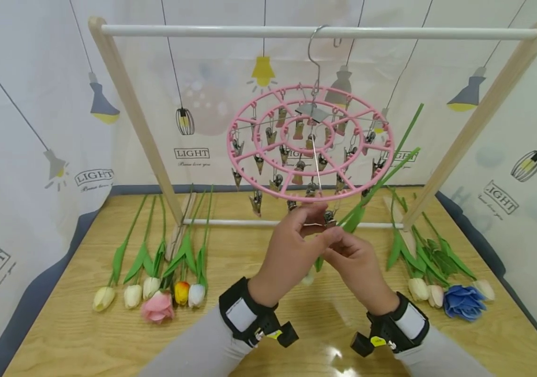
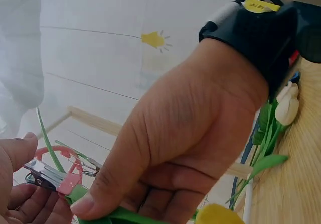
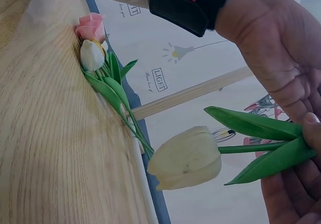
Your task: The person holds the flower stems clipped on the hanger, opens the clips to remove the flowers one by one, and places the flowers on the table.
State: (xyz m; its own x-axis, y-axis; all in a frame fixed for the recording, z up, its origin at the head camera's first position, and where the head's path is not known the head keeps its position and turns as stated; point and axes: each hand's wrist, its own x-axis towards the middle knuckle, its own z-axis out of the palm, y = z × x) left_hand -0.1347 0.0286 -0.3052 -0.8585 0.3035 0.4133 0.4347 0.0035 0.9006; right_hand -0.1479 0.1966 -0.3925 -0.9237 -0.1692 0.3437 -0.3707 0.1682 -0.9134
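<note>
My right hand [image 1: 355, 267] pinches an artificial tulip by its stem and leaves, thumb on the green. Its pale cream bloom [image 3: 185, 158] hangs below the hands, while the stem [image 1: 393, 170] slants up to the right past the rack. My left hand [image 1: 287, 248] holds a metal clip [image 2: 47, 176] between thumb and fingers; the clip's pink tip lies against the tulip's green stem. This clip belongs to a round pink drying rack [image 1: 275, 193], which hangs by a metal hook [image 1: 313, 50]. Both hands meet under the rack's front edge.
A white rail [image 1: 202, 31] on wooden posts carries the rack. Several other clips [image 1: 256, 201] dangle from its rings. On the wooden table lie several tulips [image 1: 103, 298] and a pink rose [image 1: 157, 306] at left; more tulips [image 1: 418, 289] and a blue rose [image 1: 463, 302] at right.
</note>
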